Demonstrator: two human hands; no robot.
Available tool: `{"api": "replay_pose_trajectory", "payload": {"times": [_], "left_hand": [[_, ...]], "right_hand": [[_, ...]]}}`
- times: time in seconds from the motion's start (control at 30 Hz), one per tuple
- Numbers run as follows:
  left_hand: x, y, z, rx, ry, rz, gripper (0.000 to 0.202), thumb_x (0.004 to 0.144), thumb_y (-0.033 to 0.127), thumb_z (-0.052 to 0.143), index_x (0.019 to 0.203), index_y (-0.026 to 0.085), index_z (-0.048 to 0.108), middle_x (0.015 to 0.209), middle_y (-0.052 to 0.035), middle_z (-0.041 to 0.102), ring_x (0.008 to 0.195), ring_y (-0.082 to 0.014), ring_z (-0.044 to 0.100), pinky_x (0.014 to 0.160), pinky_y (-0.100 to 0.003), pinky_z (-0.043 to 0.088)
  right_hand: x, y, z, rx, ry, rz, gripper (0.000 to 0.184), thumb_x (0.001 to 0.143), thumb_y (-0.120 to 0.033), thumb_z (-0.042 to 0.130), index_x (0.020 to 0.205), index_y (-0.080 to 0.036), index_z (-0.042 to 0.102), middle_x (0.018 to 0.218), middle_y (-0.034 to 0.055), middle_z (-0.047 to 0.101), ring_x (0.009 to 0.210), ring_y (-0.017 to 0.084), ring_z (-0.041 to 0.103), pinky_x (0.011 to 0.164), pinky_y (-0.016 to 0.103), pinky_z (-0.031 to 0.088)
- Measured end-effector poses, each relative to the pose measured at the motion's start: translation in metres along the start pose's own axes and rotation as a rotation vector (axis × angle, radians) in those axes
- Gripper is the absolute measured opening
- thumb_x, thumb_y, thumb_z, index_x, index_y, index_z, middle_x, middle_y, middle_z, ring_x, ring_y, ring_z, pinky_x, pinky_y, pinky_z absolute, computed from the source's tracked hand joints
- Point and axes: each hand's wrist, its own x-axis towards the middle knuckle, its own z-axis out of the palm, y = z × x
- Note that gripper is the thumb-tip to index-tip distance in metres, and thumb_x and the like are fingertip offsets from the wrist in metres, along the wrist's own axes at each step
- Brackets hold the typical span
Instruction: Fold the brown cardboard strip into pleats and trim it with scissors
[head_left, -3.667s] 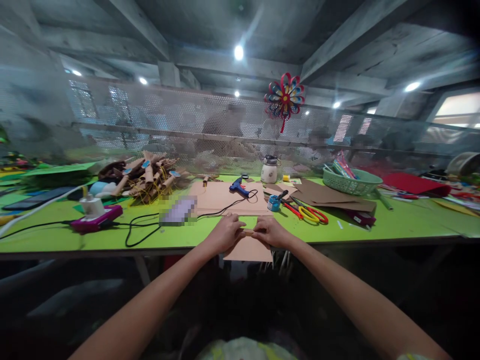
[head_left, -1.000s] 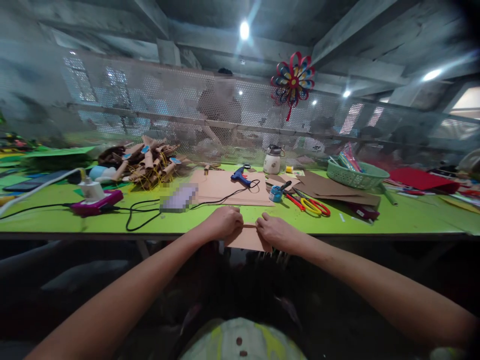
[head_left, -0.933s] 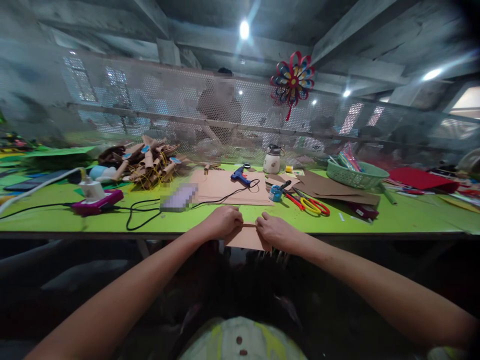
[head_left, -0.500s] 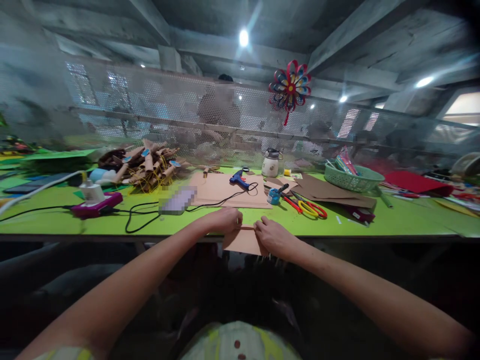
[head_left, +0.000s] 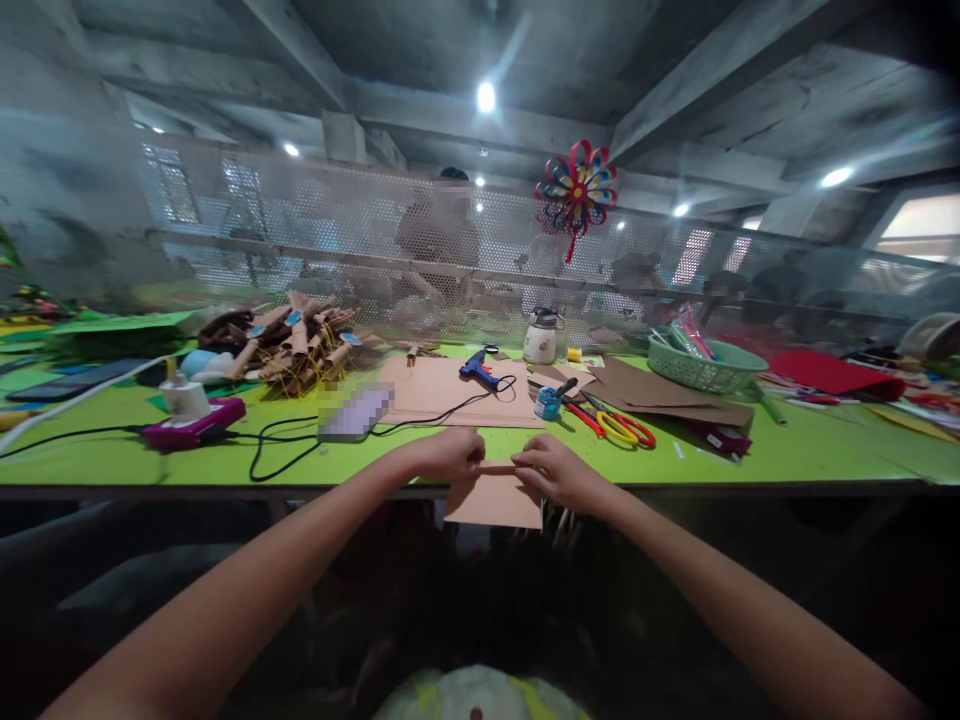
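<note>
A small piece of brown kraft paper (head_left: 495, 503) hangs over the front edge of the green table, its far edge curled into a narrow roll. My left hand (head_left: 454, 453) has its fingers closed on the left end of that rolled edge. At the right end, my right hand (head_left: 559, 472) pinches the paper between thumb and fingers. Beyond my hands lies a larger stack of brown sheets (head_left: 427, 390) with a blue glue gun (head_left: 480, 370) on it. Just right of the stack stands a small blue jar (head_left: 548, 403).
Scissors with red and yellow handles (head_left: 619, 428) lie to the right, near a green basket (head_left: 705, 368). On the left are a purple power strip (head_left: 196, 423), a phone (head_left: 357, 410), black cords and a heap of paper rolls (head_left: 300, 345). A perforated screen (head_left: 337, 240) stands behind the table.
The far edge of the paper now shows a wider rolled strip between my hands. My right fingers have spread a little along it. The whole view has shifted slightly, with the table lower.
</note>
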Motion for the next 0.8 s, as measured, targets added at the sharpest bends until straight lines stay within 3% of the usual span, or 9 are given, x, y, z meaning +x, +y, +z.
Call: {"api": "replay_pose_trajectory", "payload": {"times": [0.13,0.27,0.37,0.43,0.6,0.8], "left_hand": [[-0.009,0.002,0.002,-0.085,0.066,-0.009,0.021,0.071,0.017,0.051,0.088,0.015,0.064,0.078,-0.0031,0.066,0.068,-0.0146,0.055,0.054,-0.020,0.035],[-0.015,0.007,0.000,-0.128,0.188,0.020,0.018,0.074,0.013,0.048,0.084,0.015,0.063,0.077,-0.0022,0.063,0.068,-0.0140,0.054,0.057,-0.020,0.036],[-0.024,0.011,0.001,-0.144,0.307,0.069,0.015,0.078,0.015,0.048,0.083,0.015,0.062,0.077,-0.0024,0.063,0.068,-0.0138,0.054,0.061,-0.021,0.039],[-0.031,0.014,0.003,-0.165,0.380,0.097,0.014,0.080,0.017,0.049,0.086,0.015,0.061,0.078,-0.0030,0.063,0.069,-0.0138,0.055,0.063,-0.022,0.041],[-0.045,0.025,0.013,-0.246,0.569,0.149,0.022,0.085,0.021,0.050,0.105,0.016,0.060,0.092,-0.0063,0.067,0.078,-0.0142,0.061,0.071,-0.024,0.046],[-0.053,0.038,0.017,-0.326,0.578,0.154,0.035,0.086,0.023,0.051,0.120,0.017,0.053,0.086,-0.0037,0.069,0.074,-0.0126,0.062,0.068,-0.021,0.047]], "right_hand": [[0.008,0.008,-0.001,0.265,-0.015,0.089,0.027,0.091,-0.032,0.051,0.097,-0.015,0.070,0.091,0.0093,0.066,0.085,0.018,0.060,0.077,0.028,0.046],[0.016,0.004,-0.008,0.426,-0.109,0.194,0.034,0.088,-0.040,0.053,0.105,-0.014,0.068,0.097,0.0079,0.069,0.085,0.018,0.061,0.068,0.025,0.046],[0.017,-0.004,-0.019,0.473,-0.188,0.175,0.041,0.089,-0.046,0.048,0.092,-0.012,0.070,0.081,0.0041,0.068,0.072,0.015,0.058,0.058,0.021,0.041],[0.015,-0.011,-0.027,0.463,-0.149,0.173,0.041,0.089,-0.046,0.049,0.084,-0.011,0.069,0.073,0.0026,0.066,0.066,0.013,0.055,0.055,0.021,0.039],[0.005,-0.030,-0.043,0.331,0.072,0.122,0.027,0.086,-0.037,0.058,0.083,-0.013,0.070,0.077,0.0047,0.069,0.070,0.014,0.059,0.064,0.022,0.042],[-0.006,-0.044,-0.052,0.228,0.146,0.006,0.024,0.087,-0.033,0.057,0.080,-0.014,0.069,0.072,0.0051,0.068,0.063,0.013,0.059,0.060,0.022,0.041]]}}
